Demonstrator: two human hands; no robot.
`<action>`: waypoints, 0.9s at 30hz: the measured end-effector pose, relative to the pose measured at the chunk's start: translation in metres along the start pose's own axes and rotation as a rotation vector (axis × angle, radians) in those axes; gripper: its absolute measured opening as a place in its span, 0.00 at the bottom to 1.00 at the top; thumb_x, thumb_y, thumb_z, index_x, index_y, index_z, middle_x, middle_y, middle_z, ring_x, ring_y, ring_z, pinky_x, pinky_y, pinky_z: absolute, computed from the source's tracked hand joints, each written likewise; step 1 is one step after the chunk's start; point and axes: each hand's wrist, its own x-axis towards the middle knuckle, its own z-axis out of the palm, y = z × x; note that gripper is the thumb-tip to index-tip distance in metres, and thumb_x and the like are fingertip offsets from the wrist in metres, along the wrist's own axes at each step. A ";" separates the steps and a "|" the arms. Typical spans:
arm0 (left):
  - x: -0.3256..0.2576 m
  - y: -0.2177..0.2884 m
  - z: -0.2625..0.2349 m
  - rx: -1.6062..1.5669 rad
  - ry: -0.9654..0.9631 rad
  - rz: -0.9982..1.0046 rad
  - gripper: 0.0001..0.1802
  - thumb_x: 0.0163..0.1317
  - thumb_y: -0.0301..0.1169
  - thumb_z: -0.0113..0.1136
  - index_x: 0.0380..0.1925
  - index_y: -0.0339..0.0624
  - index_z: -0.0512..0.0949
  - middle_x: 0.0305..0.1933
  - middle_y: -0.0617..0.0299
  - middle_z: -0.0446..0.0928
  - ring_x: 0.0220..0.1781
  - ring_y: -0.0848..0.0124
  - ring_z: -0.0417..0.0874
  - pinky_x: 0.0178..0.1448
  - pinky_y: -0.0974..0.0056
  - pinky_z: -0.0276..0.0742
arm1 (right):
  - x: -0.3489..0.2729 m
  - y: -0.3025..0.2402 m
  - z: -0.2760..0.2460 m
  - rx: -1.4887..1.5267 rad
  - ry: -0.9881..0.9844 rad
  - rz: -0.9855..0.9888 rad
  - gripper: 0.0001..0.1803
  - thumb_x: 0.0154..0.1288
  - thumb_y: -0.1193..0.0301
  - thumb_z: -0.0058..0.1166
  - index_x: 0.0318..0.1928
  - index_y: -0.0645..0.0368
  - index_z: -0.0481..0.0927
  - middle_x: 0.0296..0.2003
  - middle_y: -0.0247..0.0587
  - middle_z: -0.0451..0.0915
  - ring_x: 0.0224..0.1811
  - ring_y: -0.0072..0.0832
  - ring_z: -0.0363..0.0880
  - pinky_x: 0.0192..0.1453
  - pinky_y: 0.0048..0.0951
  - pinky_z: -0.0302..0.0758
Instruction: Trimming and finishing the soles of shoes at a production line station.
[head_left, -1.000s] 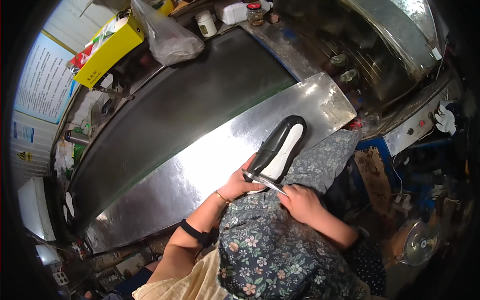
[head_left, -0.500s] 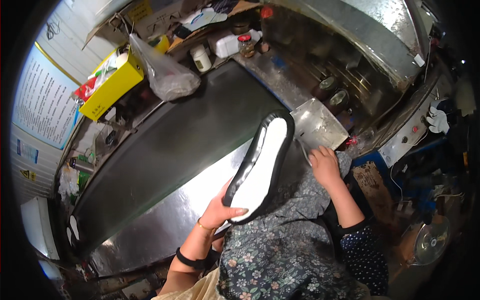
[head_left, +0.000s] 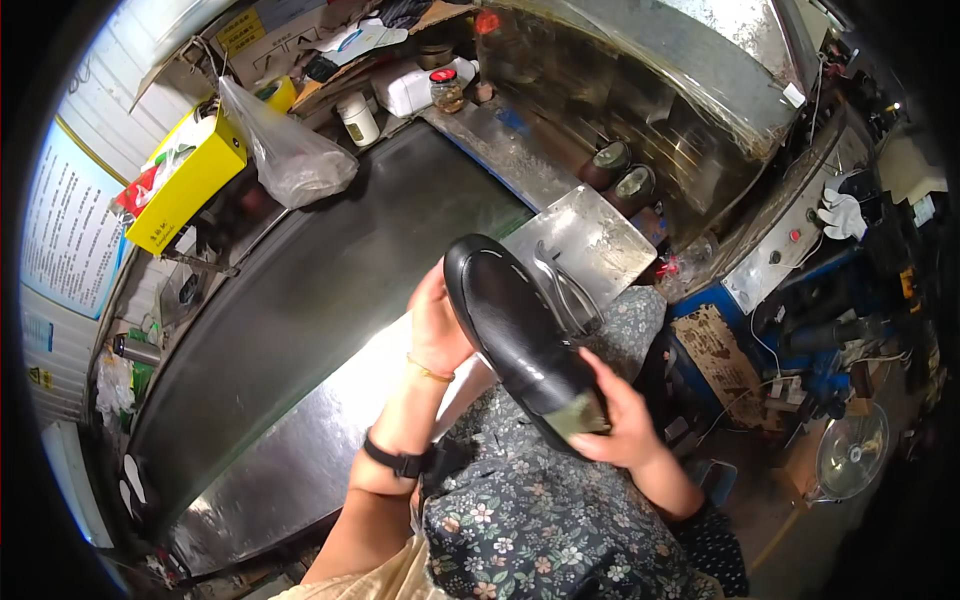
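A black leather shoe upper is stretched over a shoe last, its top side facing up and its rounded toe pointing away from me. At the heel end, a greenish part of the last shows. My left hand is closed on the shoe's left side near the toe, some fingers hidden beneath it. Gripping the heel end, my right hand has its thumb on the greenish part. Grey metal pliers lie beside the shoe, at the metal tray's near edge.
Ahead is a dark conveyor belt with a shiny metal ledge along its near side. A metal tray adjoins it at the right. A yellow box and plastic bag sit beyond; a fan stands lower right.
The shoe has turned over, from white sole side up to black upper up. My right hand has left the pliers and taken the heel end; my left hand has moved up toward the toe.
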 end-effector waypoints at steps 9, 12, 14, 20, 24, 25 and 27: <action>-0.001 -0.061 -0.055 -0.187 0.260 -0.246 0.27 0.73 0.49 0.46 0.48 0.32 0.78 0.45 0.47 0.83 0.44 0.59 0.86 0.53 0.54 0.84 | -0.028 0.054 0.038 -0.775 -0.019 0.040 0.62 0.52 0.63 0.71 0.74 0.70 0.39 0.74 0.70 0.44 0.74 0.63 0.51 0.76 0.53 0.55; -0.003 -0.056 -0.050 -0.051 0.399 -0.126 0.27 0.74 0.53 0.44 0.42 0.38 0.78 0.38 0.55 0.83 0.36 0.64 0.86 0.44 0.58 0.86 | -0.031 0.061 0.042 -0.834 0.012 -0.058 0.63 0.53 0.63 0.70 0.74 0.71 0.35 0.74 0.73 0.40 0.75 0.66 0.47 0.77 0.54 0.51; -0.008 -0.048 -0.030 -0.006 0.450 -0.110 0.31 0.73 0.57 0.44 0.44 0.38 0.78 0.40 0.56 0.83 0.39 0.65 0.86 0.46 0.59 0.85 | -0.031 0.064 0.043 -0.832 0.055 -0.044 0.61 0.53 0.64 0.69 0.74 0.72 0.37 0.73 0.73 0.41 0.74 0.65 0.48 0.76 0.54 0.51; -0.017 -0.048 -0.033 0.310 0.294 0.002 0.15 0.61 0.31 0.69 0.47 0.42 0.78 0.42 0.63 0.82 0.39 0.73 0.83 0.46 0.66 0.81 | -0.027 0.061 0.044 -0.810 0.032 -0.027 0.62 0.51 0.64 0.71 0.73 0.72 0.39 0.73 0.73 0.42 0.74 0.65 0.48 0.76 0.54 0.52; -0.013 -0.048 -0.036 0.316 0.310 -0.014 0.15 0.60 0.29 0.69 0.46 0.41 0.79 0.42 0.63 0.82 0.40 0.73 0.83 0.48 0.65 0.81 | -0.025 0.050 0.041 -0.795 -0.010 0.052 0.64 0.49 0.62 0.73 0.73 0.72 0.39 0.73 0.71 0.41 0.75 0.65 0.47 0.77 0.53 0.53; -0.013 -0.046 -0.036 0.314 0.278 -0.038 0.17 0.58 0.26 0.69 0.47 0.41 0.78 0.43 0.63 0.82 0.42 0.73 0.83 0.50 0.65 0.81 | -0.024 0.050 0.039 -0.797 -0.012 0.055 0.64 0.49 0.62 0.73 0.73 0.72 0.39 0.73 0.71 0.41 0.75 0.65 0.47 0.77 0.53 0.53; -0.014 -0.044 -0.041 0.304 0.249 -0.073 0.19 0.57 0.24 0.69 0.49 0.40 0.77 0.44 0.62 0.82 0.44 0.72 0.83 0.53 0.64 0.80 | -0.025 0.051 0.038 -0.789 -0.031 0.110 0.65 0.49 0.60 0.74 0.73 0.71 0.39 0.74 0.70 0.40 0.75 0.64 0.47 0.77 0.53 0.53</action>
